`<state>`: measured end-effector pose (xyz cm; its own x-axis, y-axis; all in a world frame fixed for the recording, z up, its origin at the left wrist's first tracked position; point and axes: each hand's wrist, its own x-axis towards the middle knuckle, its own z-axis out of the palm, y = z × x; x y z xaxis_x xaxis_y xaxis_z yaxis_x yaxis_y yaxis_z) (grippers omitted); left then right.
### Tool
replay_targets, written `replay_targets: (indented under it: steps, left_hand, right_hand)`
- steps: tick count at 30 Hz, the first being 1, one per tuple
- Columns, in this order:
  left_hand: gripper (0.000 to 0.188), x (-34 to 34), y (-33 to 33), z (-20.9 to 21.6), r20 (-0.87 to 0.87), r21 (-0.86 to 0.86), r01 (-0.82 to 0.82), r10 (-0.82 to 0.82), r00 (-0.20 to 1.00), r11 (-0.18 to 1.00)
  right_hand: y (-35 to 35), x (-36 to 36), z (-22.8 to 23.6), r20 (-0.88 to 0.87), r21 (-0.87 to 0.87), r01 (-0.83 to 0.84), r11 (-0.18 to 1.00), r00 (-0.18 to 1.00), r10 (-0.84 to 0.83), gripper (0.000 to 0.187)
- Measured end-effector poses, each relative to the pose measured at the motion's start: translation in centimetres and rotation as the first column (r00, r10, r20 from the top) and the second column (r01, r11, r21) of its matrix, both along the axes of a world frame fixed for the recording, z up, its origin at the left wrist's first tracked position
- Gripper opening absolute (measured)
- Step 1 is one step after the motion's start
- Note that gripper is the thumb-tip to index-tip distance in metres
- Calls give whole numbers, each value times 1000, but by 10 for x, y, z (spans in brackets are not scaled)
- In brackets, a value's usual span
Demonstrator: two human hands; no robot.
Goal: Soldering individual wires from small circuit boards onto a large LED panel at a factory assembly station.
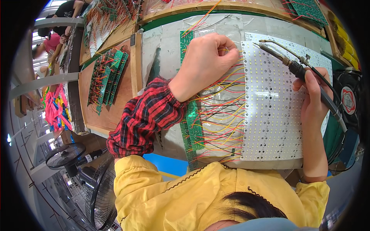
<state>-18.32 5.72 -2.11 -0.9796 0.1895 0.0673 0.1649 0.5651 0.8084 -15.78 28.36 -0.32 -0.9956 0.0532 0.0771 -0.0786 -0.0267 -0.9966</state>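
My right hand grips a soldering iron with a thin metal feed tube along its top. Its tip hovers over the upper left part of a white LED board sheet, dotted with small pale yellow LEDs. My left hand is closed in a pinch at the sheet's upper left edge, on a thin wire mostly hidden by the fingers. Below it, red, yellow and black wires run from a column of narrow green circuit boards to the sheet's left edge. My left forearm crosses over the boards.
A wooden tray on the left holds wired green circuit boards. More wired boards lie beyond the wooden rail at the back. A small black fan and cables stand at the right. Other people work at far left.
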Motion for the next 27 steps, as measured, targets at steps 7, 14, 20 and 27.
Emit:
replay_targets:
  steps: [7, 14, 20, 27]
  left_hand:
    - [13, 2, 0, 12, -292, -98, -29, -1, 957, 995]
    - [15, -30, -48, 21, -624, -617, -364, -152, 767, 697]
    - [20, -34, -59, 26, -352, -420, -105, -55, 935, 901]
    - [11, -12, -12, 24, -321, -226, 171, -239, 916, 959]
  right_hand:
    - [2, 0, 1, 0, -19, 13, 1000, 1000, -13, 13]
    - [4, 1, 2, -9, -13, 6, 1000, 1000, -6, 13]
    - [4, -1, 1, -15, -34, 35, 999, 999, -36, 13]
    - [4, -3, 3, 29, -56, 31, 998, 999, -29, 14]
